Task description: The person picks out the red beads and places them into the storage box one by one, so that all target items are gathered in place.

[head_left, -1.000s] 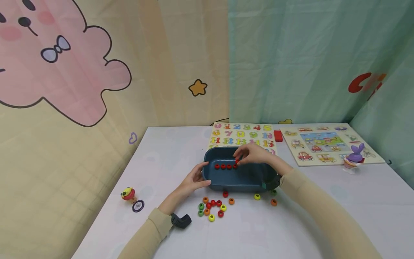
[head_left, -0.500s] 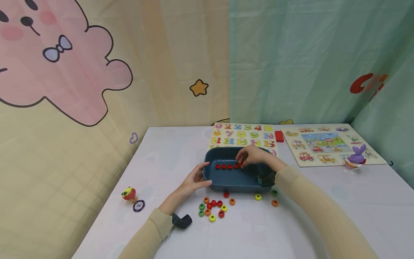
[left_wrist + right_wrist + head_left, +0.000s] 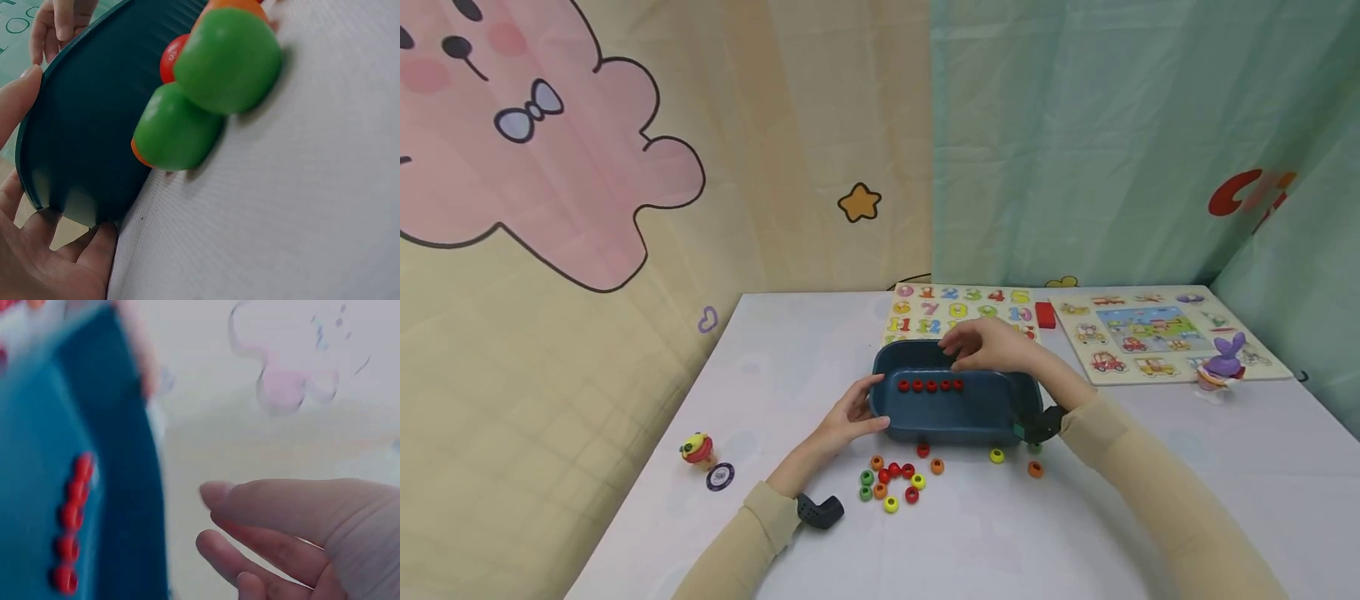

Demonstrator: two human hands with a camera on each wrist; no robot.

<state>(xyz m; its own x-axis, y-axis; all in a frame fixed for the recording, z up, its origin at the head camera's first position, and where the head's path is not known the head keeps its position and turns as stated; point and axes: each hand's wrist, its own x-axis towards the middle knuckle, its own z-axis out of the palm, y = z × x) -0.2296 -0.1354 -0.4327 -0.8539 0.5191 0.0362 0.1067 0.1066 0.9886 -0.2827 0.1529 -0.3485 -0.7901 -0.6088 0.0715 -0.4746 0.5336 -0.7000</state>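
Observation:
My left hand grips the left end of a dark blue tray, its thumb by the front corner; the left wrist view shows fingers against the tray's outside. A row of several red beads lies along the tray's far side. Over the back rim hovers my right hand, and in the right wrist view its loosely bent fingers hold nothing. On the table before the tray lie loose red, orange, yellow and green beads, among them a red bead and a green bead.
Behind the tray lies a number puzzle board, with a red block beside it. A vehicle puzzle board and a purple bunny toy are at right. An ice-cream-shaped toy and a round chip sit at left.
My right hand has let go of a red bead at the right end of the row, then lifted up and back. The left hand keeps its place on the tray.

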